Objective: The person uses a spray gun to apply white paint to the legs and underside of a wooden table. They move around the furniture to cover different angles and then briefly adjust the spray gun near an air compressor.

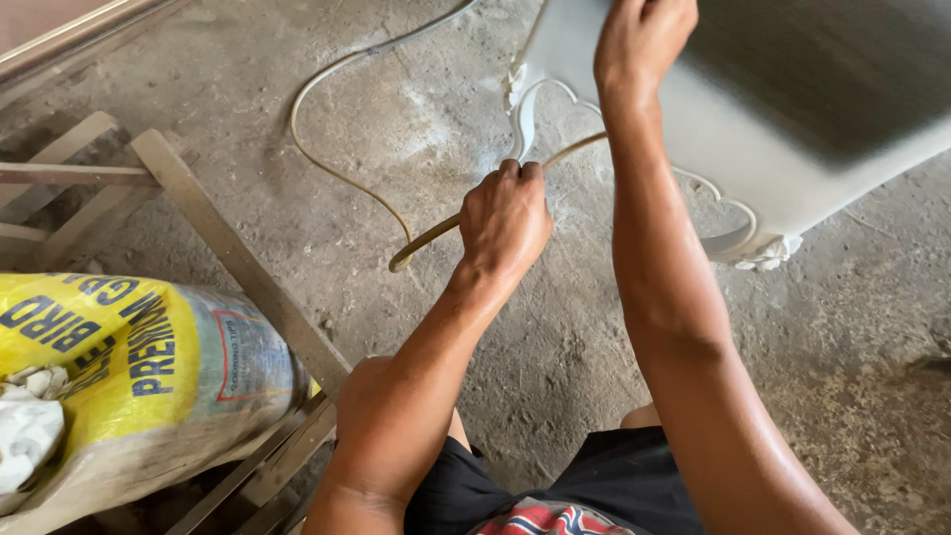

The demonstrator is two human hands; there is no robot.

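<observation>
- My left hand (505,220) is closed in a fist around a thin yellowish hose (342,178), gripping it just above the concrete floor (555,347).
- The hose loops away over the floor toward the top of view, and a short length runs from my fist toward the cabinet.
- My right hand (642,35) is raised at the top edge of a white-primed cabinet (753,129); its fingers are curled, but I cannot tell what they grip.
- The cabinet stands on carved scrolled feet, directly ahead of me.
- A yellow printed sack (119,347) lies on a wooden frame (238,267) to my left, well apart from both hands.
</observation>
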